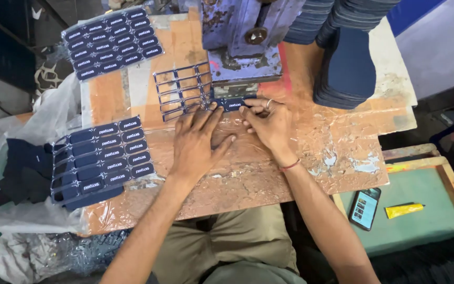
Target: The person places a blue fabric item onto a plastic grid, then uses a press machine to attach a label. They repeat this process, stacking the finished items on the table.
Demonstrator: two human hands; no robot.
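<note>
A dark blue rubber label sheet [184, 90] with most cells punched out lies under the blue metal press [243, 39]. My left hand [198, 139] rests flat on the plastic-covered worktop [321, 152], its fingertips touching the sheet's near edge. My right hand [269, 122], with a ring and a red wrist thread, pinches the strip of the sheet that still carries a label [233, 104] right below the press. Both hands sit side by side in front of the press.
Two full label sheets lie at the left, one at the back [112, 41], one stacked near the front [103, 158]. Dark blue sole-shaped pieces [348, 68] pile at the back right. A phone [364, 208] and yellow tube [404, 210] lie on a green tray [437, 221].
</note>
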